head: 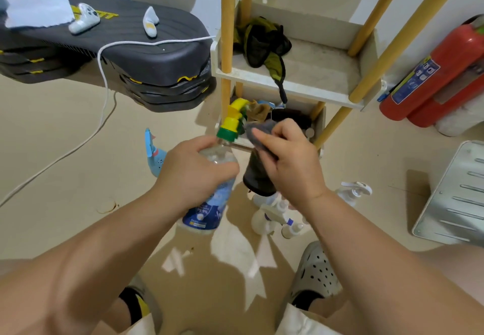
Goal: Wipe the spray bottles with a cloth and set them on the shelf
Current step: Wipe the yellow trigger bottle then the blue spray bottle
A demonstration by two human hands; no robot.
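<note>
A: Where's the spray bottle?

B: Centre of the frame, held off the floor and tilted, its yellow and green trigger head pointing toward the top. The left hand is wrapped around its clear upper body; the blue label shows below the fingers.

A: And the other hand?

B: The right hand is closed on a grey cloth, pinching it just beside the trigger head. The cloth's dark tail hangs down between the 2 hands.

A: Any more bottles?

B: At least 2 white ones lie on the beige floor below the right wrist, and a white pump bottle sits just right of them.

A: The shelf?

B: The shelf, with yellow wooden posts, stands at upper centre. A dark olive bag lies on its pale upper tier; the lower tier holds jumbled things I can't make out.

A: Around it?

B: Stacked black step platforms at upper left carry a white game controller. A red fire extinguisher leans at the right edge, with a metal rack below it.
</note>
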